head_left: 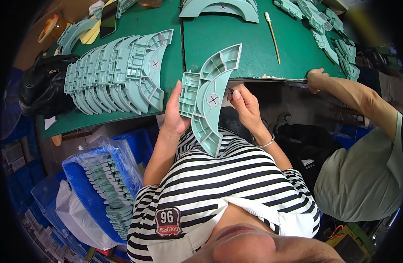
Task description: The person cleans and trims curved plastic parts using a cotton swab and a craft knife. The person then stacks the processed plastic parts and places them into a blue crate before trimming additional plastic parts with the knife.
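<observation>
A curved mint-green plastic part [204, 95] is raised in front of my chest at the table's near edge. It has ribbed compartments and a round pale spot marked with a dark cross. My left hand [175, 115] grips its left side, by the boxy section. On the other side, my right hand [248, 108] pinches a small dark pointed piece [230, 91] close to the part's inner curved edge; I cannot make out what kind of piece it is. To the left, a row of similar curved parts [142, 70] leans together on the green table [249, 52].
More parts [219, 9] lie at the far middle and far right. A cotton swab [273, 39], a phone [108, 19] and a black bag [46, 85] rest on the table. A blue bin [72, 168] of parts stands lower left. A co-worker's hand [316, 80] touches the right edge.
</observation>
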